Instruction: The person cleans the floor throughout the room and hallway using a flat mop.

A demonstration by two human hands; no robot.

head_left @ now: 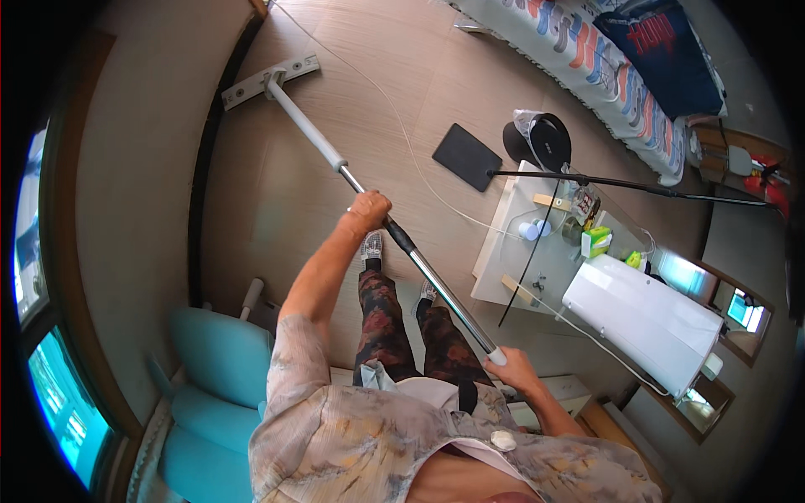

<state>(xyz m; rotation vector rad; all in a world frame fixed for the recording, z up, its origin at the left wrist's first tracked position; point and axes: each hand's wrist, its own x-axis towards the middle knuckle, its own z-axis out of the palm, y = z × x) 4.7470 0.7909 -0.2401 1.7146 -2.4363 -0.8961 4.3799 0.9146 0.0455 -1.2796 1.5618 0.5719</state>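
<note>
Beige floor [444, 84] below in the head view, with a glass-topped counter [566, 267] to the right and a teal chair [222, 352] at lower left. Holds a flat mop [323, 142] slantwise before the body, with its mop head [243, 92] on the floor beside the dark skirting [199, 201]. Wraps the left grip [367, 211] around the silver pole [446, 293], next to the black sleeve [401, 236]; closes the right grip [513, 369] around the white end [498, 356] near the waist.

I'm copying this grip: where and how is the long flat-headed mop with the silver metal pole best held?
I'd take the mop by its straight pole, coming from its near end, since that slants toward you. Left hand probably fits the slim shaft beside the black sleeve; right hand suits the white end cap; the broad head is opposite.
</note>
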